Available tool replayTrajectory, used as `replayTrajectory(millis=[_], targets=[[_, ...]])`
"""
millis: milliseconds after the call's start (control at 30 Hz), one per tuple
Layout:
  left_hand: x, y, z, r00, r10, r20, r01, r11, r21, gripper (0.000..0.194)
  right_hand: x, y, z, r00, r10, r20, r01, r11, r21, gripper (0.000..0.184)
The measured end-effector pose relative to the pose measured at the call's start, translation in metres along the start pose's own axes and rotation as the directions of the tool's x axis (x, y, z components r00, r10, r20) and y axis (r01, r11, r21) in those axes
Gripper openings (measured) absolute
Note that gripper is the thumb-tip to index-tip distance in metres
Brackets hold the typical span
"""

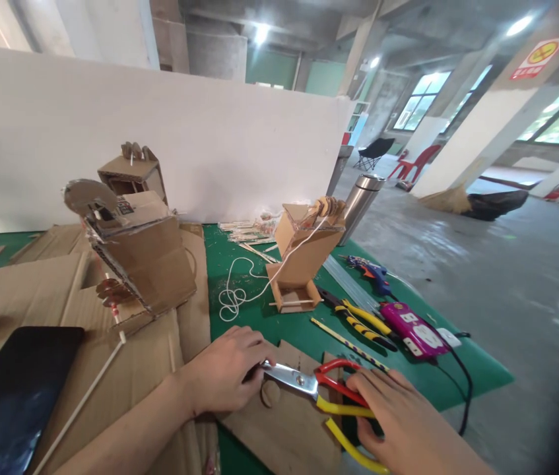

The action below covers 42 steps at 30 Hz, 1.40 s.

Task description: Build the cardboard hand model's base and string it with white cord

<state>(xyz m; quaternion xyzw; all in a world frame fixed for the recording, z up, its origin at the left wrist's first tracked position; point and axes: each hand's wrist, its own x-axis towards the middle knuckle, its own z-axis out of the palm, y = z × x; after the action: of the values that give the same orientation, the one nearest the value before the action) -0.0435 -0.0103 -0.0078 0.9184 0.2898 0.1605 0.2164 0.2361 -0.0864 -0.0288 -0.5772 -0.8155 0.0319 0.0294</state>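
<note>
Over a flat cardboard piece (303, 422), my right hand (398, 415) grips a pair of scissors (299, 381) with red and yellow handles. Their metal blades point left, and the tips run in under the fingers of my left hand (230, 373). That hand is closed, thumb against fingers, and what lies in the pinch is hidden. A small round cardboard disc (270, 394) shows just below the blades, by my left thumb. Another yellow handle (356, 448) lies below my right fingers.
A small cardboard model (303, 257) trails white string (233, 305). Larger cardboard builds (155, 257) stand left. Yellow-black pliers (363, 323), a tape measure strip (348, 343), a glue gun (375, 274), a purple power strip (415, 330), a steel flask (362, 204) and a black tablet-like slab (12, 396) lie around.
</note>
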Motion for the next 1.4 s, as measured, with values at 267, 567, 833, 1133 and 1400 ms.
replayTrajectory(millis=[267,567,833,1133,1400], targets=[[-0.002,0.002,-0.005,0.948,-0.049,-0.316,0.042,0.999,-0.028,0.026,-0.002,0.002,-0.002,0.963,0.262,0.063,-0.269,0.916,0.297,0.016],[-0.001,0.004,-0.014,0.905,-0.186,-0.382,0.101,0.968,-0.23,0.01,0.002,-0.04,-0.002,0.983,-0.073,0.17,-0.175,-0.069,0.982,0.047],[-0.006,0.045,-0.01,0.924,-0.03,-0.381,-0.159,0.876,-0.456,0.017,0.029,-0.097,0.004,0.991,-0.124,0.05,-0.112,-0.564,0.818,0.04],[-0.007,0.048,-0.007,0.946,-0.021,-0.324,-0.155,0.848,-0.507,0.016,0.03,-0.104,-0.006,0.98,-0.157,0.121,-0.186,-0.509,0.84,0.039],[-0.002,0.068,-0.019,0.982,-0.083,-0.172,-0.044,0.779,-0.626,0.004,0.029,-0.098,-0.012,0.977,-0.183,0.108,-0.174,-0.395,0.902,0.031]])
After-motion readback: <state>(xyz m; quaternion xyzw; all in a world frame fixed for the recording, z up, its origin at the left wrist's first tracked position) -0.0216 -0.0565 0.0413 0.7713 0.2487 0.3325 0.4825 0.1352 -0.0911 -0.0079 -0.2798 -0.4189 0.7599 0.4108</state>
